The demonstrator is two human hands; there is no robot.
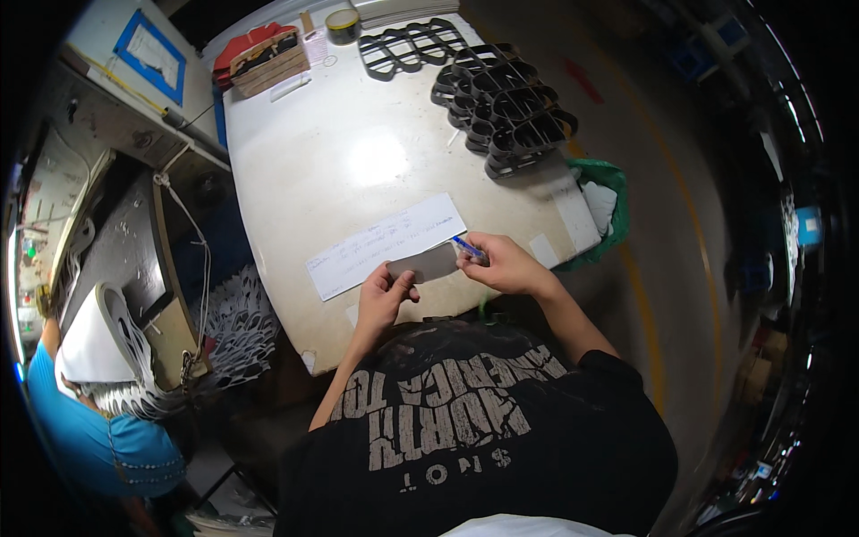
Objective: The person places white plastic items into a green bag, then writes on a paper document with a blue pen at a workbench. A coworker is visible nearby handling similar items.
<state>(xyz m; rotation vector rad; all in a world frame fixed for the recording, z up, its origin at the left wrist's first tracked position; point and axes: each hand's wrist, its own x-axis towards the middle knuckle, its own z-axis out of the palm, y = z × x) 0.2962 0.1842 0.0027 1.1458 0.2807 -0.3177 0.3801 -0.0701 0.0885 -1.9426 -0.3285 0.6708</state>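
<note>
My left hand point(385, 295) pinches the left end of a small grey rectangular piece point(425, 264) held just above the near edge of the white table point(340, 161). My right hand point(506, 264) grips a blue pen point(467, 247), with its tip at the right end of the grey piece. A long white paper strip point(380, 240) with handwriting lies on the table just behind the grey piece.
Stacks of black lattice-shaped cutouts point(506, 107) sit at the far right of the table, and one lies flat point(412, 46) at the back. A tape roll point(342, 25) and a red-and-tan box point(264, 58) stand at the far edge. A green bag point(604, 201) hangs at the table's right. A person in blue point(89, 430) works at the left.
</note>
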